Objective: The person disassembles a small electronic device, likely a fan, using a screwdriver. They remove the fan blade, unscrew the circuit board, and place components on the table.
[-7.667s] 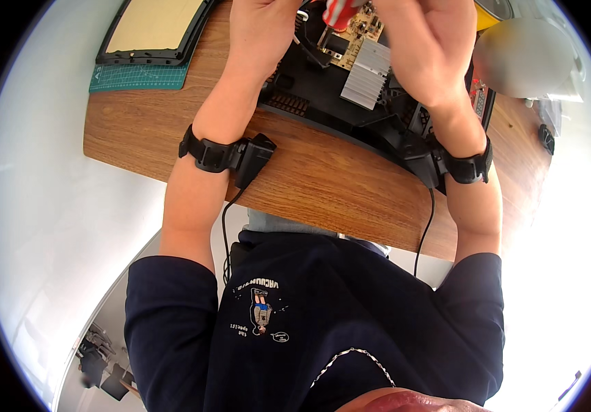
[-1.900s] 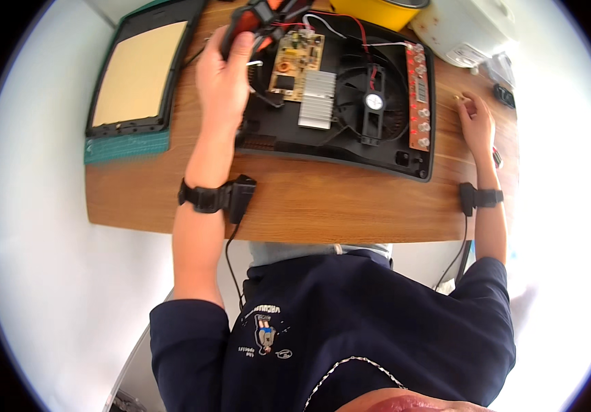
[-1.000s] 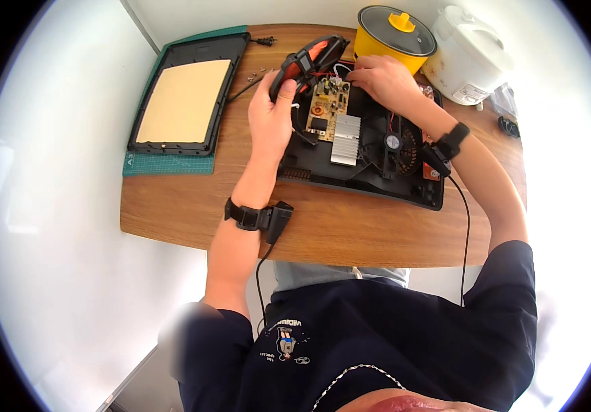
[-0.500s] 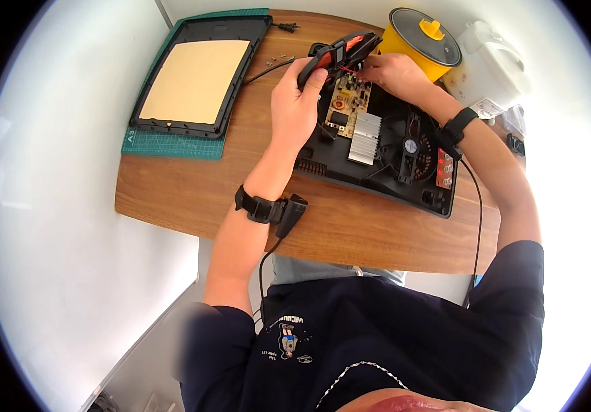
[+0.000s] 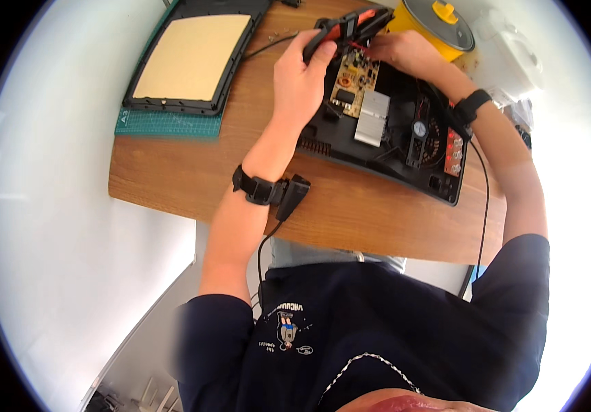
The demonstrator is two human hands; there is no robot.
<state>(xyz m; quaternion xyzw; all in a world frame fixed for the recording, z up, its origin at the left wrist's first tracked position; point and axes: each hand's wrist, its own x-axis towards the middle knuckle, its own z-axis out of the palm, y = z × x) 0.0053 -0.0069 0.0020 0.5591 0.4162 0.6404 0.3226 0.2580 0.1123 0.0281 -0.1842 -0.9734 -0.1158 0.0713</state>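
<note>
The head camera, left of a side-by-side fisheye pair, looks steeply down from above the wearer, close over the navy shirt (image 5: 378,302) in the lower half and farther from the wooden surface (image 5: 172,172) beyond it. The top of its view points away from the wearer, so the left hand (image 5: 301,79) and right hand (image 5: 409,53) show near the upper edge. The wide lens bows straight edges toward a dark round rim, and glare at the far right leaves the scene's limits there hard to judge.
</note>
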